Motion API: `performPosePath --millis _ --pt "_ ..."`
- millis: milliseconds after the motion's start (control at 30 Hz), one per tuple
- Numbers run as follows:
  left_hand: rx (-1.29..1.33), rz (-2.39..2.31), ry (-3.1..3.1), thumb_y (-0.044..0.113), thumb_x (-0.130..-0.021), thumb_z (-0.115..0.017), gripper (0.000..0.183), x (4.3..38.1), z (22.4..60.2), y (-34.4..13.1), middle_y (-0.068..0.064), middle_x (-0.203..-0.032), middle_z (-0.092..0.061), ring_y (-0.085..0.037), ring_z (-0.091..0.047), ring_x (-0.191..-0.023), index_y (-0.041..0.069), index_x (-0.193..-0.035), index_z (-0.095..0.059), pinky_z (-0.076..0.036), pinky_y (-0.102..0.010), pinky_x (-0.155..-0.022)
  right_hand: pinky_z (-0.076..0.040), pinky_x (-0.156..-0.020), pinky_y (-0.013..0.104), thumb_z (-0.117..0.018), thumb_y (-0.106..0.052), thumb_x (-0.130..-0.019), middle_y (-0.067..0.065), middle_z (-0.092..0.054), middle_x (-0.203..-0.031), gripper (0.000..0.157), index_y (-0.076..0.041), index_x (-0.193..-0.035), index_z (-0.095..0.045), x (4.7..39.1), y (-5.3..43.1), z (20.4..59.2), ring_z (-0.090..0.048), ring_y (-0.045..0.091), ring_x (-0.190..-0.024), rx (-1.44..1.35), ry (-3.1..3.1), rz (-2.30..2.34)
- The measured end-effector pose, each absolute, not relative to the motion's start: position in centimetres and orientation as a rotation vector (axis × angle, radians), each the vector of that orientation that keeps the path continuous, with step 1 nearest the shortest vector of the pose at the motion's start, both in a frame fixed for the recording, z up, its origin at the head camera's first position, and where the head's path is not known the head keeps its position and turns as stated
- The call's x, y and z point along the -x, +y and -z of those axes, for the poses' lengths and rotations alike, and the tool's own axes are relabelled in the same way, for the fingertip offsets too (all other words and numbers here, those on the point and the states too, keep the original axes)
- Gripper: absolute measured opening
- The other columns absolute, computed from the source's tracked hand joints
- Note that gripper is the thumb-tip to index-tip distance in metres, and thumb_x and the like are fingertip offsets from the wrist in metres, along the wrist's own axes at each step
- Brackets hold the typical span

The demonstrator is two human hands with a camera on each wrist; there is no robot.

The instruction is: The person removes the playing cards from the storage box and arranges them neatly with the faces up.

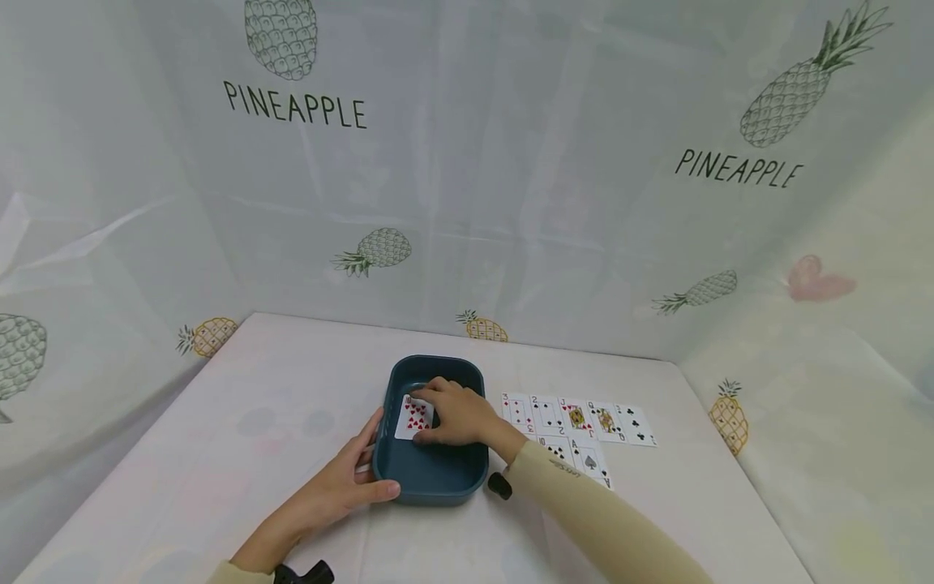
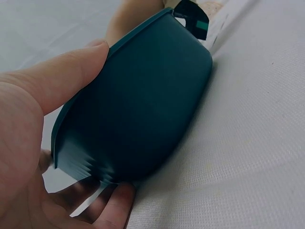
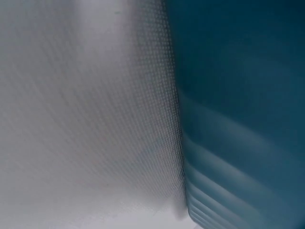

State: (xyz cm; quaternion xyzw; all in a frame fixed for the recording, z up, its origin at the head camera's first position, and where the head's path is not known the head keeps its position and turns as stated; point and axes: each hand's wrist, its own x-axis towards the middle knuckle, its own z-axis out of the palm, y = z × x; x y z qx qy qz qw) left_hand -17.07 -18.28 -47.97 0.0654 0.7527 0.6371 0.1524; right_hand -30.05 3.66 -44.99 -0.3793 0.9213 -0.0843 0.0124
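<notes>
A dark blue plastic bin (image 1: 430, 480) stands on the table in the head view. My left hand (image 1: 343, 487) grips its left side, the thumb by the near rim and the other fingers along the outer wall; the left wrist view shows this hand (image 2: 28, 129) against the bin's wall (image 2: 138, 105). Inside the bin lies a ten of hearts (image 1: 414, 417), face up. My right hand (image 1: 460, 414) reaches over the right rim and holds this playing card by its edges, fingertips at the far edge and thumb at the near one. Only the bin's outer wall (image 3: 243, 119) and cloth show in the right wrist view.
Right of the bin, playing cards lie face up in two rows, among them a jack (image 1: 576, 417), a queen (image 1: 606, 420) and an ace of spades (image 1: 589, 461). My right forearm (image 1: 584, 511) partly covers the nearer row. A pineapple-print curtain (image 1: 511, 203) hangs behind the table.
</notes>
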Motion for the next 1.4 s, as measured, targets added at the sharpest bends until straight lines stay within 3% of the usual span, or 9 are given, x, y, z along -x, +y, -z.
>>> performPosePath --millis 467,833,1400 --pt "-0.203 -1.834 2.145 0.027 -0.087 -0.076 0.097 17.14 47.86 -18.27 -0.014 -0.159 -0.018 -0.033 -0.049 -0.129 0.04 -0.155 -0.009 -0.051 -0.04 -0.095 -0.048 -0.094 0.038 -0.07 -0.059 -0.081 -0.001 -0.053 -0.135 0.073 -0.028 -0.145 -0.049 30.03 3.28 44.78 -0.052 0.017 -0.115 1.141 2.874 0.162" --pt "-0.202 -1.852 2.115 0.026 -0.086 -0.076 0.097 17.13 47.81 -18.19 -0.014 -0.16 -0.015 -0.035 -0.048 -0.131 0.041 -0.155 -0.009 -0.052 -0.04 -0.094 -0.049 -0.09 0.035 -0.072 -0.055 -0.081 -0.001 -0.054 -0.132 0.066 -0.028 -0.139 -0.056 29.89 3.4 44.87 -0.051 0.016 -0.108 1.14 2.891 0.152" --pt "-0.194 -1.851 2.13 0.026 -0.086 -0.076 0.098 17.04 47.82 -18.15 -0.014 -0.159 -0.018 -0.033 -0.051 -0.128 0.041 -0.155 -0.009 -0.053 -0.039 -0.093 -0.048 -0.083 0.026 -0.079 -0.052 -0.073 -0.003 -0.049 -0.125 0.077 -0.028 -0.141 -0.053 29.94 3.49 44.88 -0.047 0.011 -0.1 1.169 2.902 0.249"
